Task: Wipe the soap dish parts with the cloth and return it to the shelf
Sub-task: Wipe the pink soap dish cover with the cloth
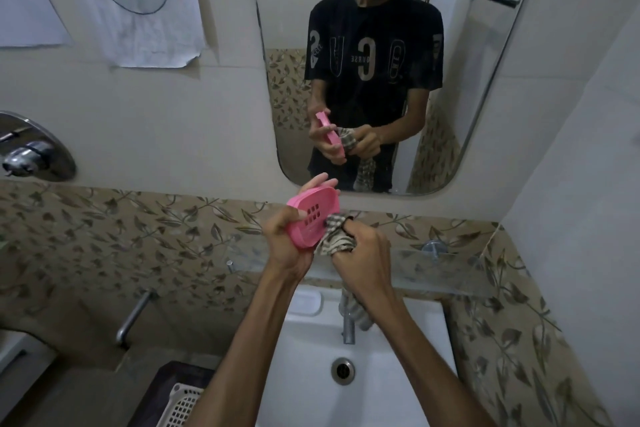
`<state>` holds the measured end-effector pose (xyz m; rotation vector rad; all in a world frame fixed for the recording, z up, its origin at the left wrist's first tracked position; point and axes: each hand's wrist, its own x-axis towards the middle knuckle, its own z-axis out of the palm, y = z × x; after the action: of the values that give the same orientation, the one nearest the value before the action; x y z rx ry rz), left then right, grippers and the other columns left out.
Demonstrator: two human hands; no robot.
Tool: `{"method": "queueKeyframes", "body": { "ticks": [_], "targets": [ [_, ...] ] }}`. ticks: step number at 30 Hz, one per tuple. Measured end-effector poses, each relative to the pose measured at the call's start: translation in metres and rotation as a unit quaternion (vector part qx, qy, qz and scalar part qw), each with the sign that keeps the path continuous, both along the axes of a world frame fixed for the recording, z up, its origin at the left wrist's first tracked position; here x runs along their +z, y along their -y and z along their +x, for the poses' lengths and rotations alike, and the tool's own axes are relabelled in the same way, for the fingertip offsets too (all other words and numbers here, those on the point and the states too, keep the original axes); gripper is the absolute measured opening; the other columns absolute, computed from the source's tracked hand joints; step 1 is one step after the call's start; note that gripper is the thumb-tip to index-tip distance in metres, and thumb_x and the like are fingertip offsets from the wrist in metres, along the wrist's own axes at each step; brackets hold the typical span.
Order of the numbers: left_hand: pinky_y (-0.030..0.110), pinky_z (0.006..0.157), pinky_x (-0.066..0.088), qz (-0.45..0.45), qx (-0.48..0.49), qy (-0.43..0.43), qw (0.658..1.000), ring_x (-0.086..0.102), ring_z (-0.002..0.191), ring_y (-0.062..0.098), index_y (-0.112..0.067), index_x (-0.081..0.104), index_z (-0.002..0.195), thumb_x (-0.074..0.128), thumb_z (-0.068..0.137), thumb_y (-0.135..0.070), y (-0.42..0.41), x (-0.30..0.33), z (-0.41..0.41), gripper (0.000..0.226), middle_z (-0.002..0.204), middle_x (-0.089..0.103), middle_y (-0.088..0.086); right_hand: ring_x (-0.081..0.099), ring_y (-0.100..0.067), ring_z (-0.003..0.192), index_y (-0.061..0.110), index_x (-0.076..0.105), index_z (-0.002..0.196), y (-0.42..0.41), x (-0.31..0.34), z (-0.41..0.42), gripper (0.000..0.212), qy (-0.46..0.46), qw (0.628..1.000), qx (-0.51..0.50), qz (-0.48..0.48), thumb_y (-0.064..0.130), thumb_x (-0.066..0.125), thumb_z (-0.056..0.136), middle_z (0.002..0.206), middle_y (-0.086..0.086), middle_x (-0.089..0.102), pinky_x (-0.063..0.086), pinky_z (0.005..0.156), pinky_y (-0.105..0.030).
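Mid-wipe at frame centre: my left hand (287, 243) grips the pink soap dish part (311, 215), right hand (360, 250) fisted round the cloth (334, 236). Next I'd flip it, probably.

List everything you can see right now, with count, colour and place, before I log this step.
soap dish part: one, pink, slotted, held above the sink
cloth: one, striped grey and cream, pressed to the dish
sink: one, white, below the hands
tap: one, chrome, behind the basin
glass shelf: one, clear, on the wall
mirror: one, above the shelf
basket: one, white, bottom left
left hand: grips the dish
right hand: grips the cloth
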<state>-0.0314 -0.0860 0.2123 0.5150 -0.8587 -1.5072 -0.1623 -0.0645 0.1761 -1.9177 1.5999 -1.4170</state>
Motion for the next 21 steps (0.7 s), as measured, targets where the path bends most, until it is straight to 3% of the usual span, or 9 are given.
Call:
{"method": "queueKeyframes", "body": {
  "ticks": [3, 7, 10, 12, 15, 19, 21],
  "targets": [
    [0.055, 0.103, 0.036, 0.002, -0.002, -0.002, 1.000, 0.045, 0.135, 0.048, 0.005, 0.047, 0.149, 0.057, 0.063, -0.027, -0.001, 0.003, 0.000, 0.092, 0.154, 0.046, 0.034, 0.054, -0.017, 0.055, 0.012, 0.071, 0.078, -0.010, 0.003, 0.010, 0.014, 0.004, 0.998, 0.058, -0.028, 0.008, 0.063, 0.088, 0.065, -0.001, 0.064, 0.044, 0.049, -0.038],
    [0.050, 0.102, 0.044, -0.009, -0.022, 0.001, 1.000, 0.042, 0.142, 0.052, 0.003, 0.048, 0.149, 0.068, 0.062, -0.030, 0.001, 0.013, 0.000, 0.096, 0.154, 0.048, 0.032, 0.066, -0.022, 0.072, 0.010, 0.082, 0.107, 0.009, 0.013, -0.005, 0.021, 0.048, 0.997, -0.045, -0.045, 0.010, 0.066, 0.093, 0.084, -0.006, 0.075, 0.054, 0.062, -0.038],
    [0.063, 0.120, 0.025, -0.007, -0.056, -0.015, 0.998, 0.034, 0.148, 0.054, 0.004, 0.045, 0.151, 0.067, 0.063, -0.030, 0.003, 0.014, 0.001, 0.097, 0.155, 0.045, 0.033, 0.057, -0.012, 0.071, 0.014, 0.079, 0.118, -0.001, 0.014, 0.005, 0.025, 0.004, 0.998, 0.030, -0.063, 0.018, 0.064, 0.098, 0.084, 0.002, 0.065, 0.045, 0.060, -0.023],
    [0.066, 0.124, 0.013, 0.000, -0.057, -0.013, 0.998, 0.031, 0.150, 0.055, 0.005, 0.043, 0.152, 0.064, 0.065, -0.029, 0.004, 0.009, 0.002, 0.096, 0.156, 0.043, 0.034, 0.054, -0.009, 0.070, 0.014, 0.077, 0.122, -0.006, 0.008, 0.005, 0.029, -0.026, 0.995, 0.068, -0.073, 0.024, 0.061, 0.100, 0.083, 0.006, 0.061, 0.040, 0.062, -0.016],
    [0.066, 0.124, 0.014, -0.007, -0.060, -0.024, 0.998, 0.028, 0.151, 0.055, 0.005, 0.042, 0.153, 0.060, 0.068, -0.027, 0.002, 0.007, -0.002, 0.093, 0.157, 0.042, 0.034, 0.059, -0.016, 0.069, 0.016, 0.078, 0.122, 0.005, 0.008, -0.007, 0.027, 0.000, 0.999, -0.010, -0.051, 0.019, 0.061, 0.102, 0.082, 0.001, 0.066, 0.048, 0.058, -0.030],
    [0.069, 0.125, 0.011, 0.013, -0.048, -0.034, 0.998, 0.032, 0.150, 0.054, 0.005, 0.042, 0.153, 0.038, 0.076, -0.023, 0.004, 0.003, -0.003, 0.082, 0.157, 0.043, 0.033, 0.057, -0.016, 0.066, 0.017, 0.077, 0.120, -0.006, 0.009, 0.001, 0.031, -0.022, 0.996, 0.055, -0.072, 0.027, 0.055, 0.102, 0.079, 0.002, 0.063, 0.048, 0.056, -0.036],
    [0.067, 0.124, 0.012, 0.015, -0.056, -0.029, 0.998, 0.031, 0.150, 0.054, 0.004, 0.041, 0.153, 0.039, 0.076, -0.023, 0.005, 0.002, -0.004, 0.082, 0.157, 0.043, 0.033, 0.062, -0.020, 0.069, 0.016, 0.077, 0.124, 0.002, 0.010, -0.005, 0.034, -0.014, 0.998, 0.014, -0.055, 0.027, 0.055, 0.101, 0.083, -0.002, 0.069, 0.052, 0.059, -0.040]
  ]
}}
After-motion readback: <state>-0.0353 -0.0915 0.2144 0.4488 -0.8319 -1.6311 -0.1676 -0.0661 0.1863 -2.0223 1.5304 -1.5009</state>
